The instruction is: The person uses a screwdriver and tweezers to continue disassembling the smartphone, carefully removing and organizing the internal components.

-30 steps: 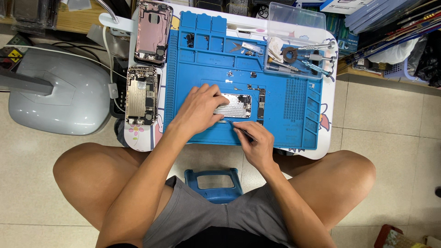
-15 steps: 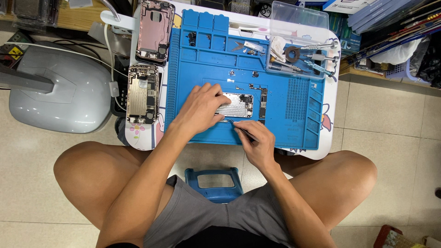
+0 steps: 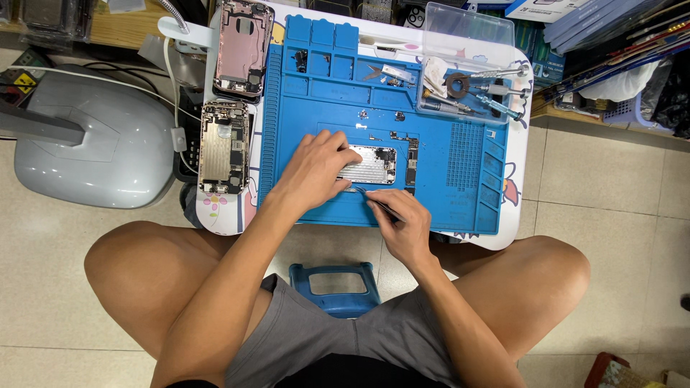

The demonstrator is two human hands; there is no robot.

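An open phone body (image 3: 370, 165) lies flat in the middle of the blue mat (image 3: 460, 194) on the small worktop (image 3: 514, 237). Its long side runs left to right, across the person's view. The left hand (image 3: 316, 172) rests on the left end of the phone and presses it down, with the fingers bent over its edge, so this grip is closed on the phone. The right hand (image 3: 402, 223) sits just below the phone, on the near side. Its grip is tight around a thin metal tool (image 3: 374, 201), held like a pen. The tool slants up and to the left, and its tip sits at the phone's near long edge, close to the left hand's fingers. So the phone lies just above the right hand, and the left hand is the one on it. Two more open phones (image 3: 226, 144) lie off the mat to the left, well apart from both hands.
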